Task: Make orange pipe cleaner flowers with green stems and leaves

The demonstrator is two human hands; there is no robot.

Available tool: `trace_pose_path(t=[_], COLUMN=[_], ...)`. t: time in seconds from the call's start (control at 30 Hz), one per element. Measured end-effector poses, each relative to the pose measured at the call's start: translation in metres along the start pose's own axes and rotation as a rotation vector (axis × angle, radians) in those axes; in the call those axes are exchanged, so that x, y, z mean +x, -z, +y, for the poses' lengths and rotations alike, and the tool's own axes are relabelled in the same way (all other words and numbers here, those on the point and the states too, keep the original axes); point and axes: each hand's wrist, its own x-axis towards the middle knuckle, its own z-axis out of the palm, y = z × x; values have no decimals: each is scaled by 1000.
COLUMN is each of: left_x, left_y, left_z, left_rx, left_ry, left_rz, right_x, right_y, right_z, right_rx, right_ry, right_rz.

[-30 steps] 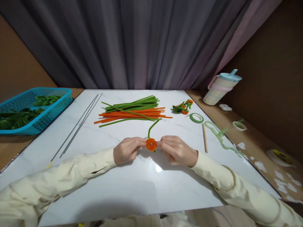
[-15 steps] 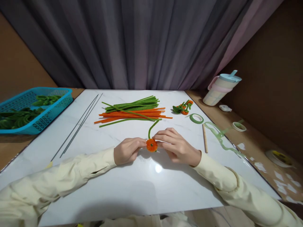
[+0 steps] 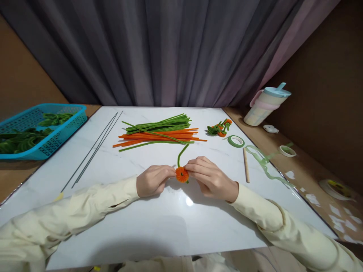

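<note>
Between my two hands, just above the table, is a small orange pipe-cleaner flower (image 3: 182,174) with a dark green centre. A bent green pipe cleaner (image 3: 179,156) rises behind it, and a short green tip shows below. My left hand (image 3: 153,180) pinches the flower's left edge between thumb and forefinger. From the other side, my right hand (image 3: 212,177) grips its right edge with closed fingertips. Behind them lie a bundle of orange pipe cleaners (image 3: 159,136) and a bundle of green pipe cleaners (image 3: 164,124).
Finished orange flowers (image 3: 221,128), green tape (image 3: 236,141) and a wooden stick (image 3: 246,165) lie right. Dark wires (image 3: 95,151) lie left, beside a blue basket (image 3: 45,152) of green pieces. A tumbler (image 3: 265,105), a white roll (image 3: 287,151) and paper scraps (image 3: 312,199) are at far right.
My right hand's fingers have drawn closer together against the flower's edge. The flower has turned slightly; my left hand stays in place.
</note>
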Motion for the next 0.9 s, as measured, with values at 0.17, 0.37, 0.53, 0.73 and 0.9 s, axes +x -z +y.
trace_pose_path(t=[0.17, 0.37, 0.53, 0.73, 0.9], left_x=[0, -1, -1, -2, -1], left_y=[0, -1, -2, -1, -1], left_z=[0, -1, -1, -2, -1], left_rx=[-4, -26, -35, -37, -30], left_ry=[11, 22, 12, -5, -29], left_rz=[18, 13, 7, -13, -16], right_x=[-1, -1, -1, -2, -1], right_y=[1, 4, 4, 1, 0], right_z=[2, 7, 8, 9, 6], right_rx=[24, 84, 180, 264, 262], right_ry=[-33, -118, -196, -205, -182], right_rz=[-11, -9, -43, -33, 17])
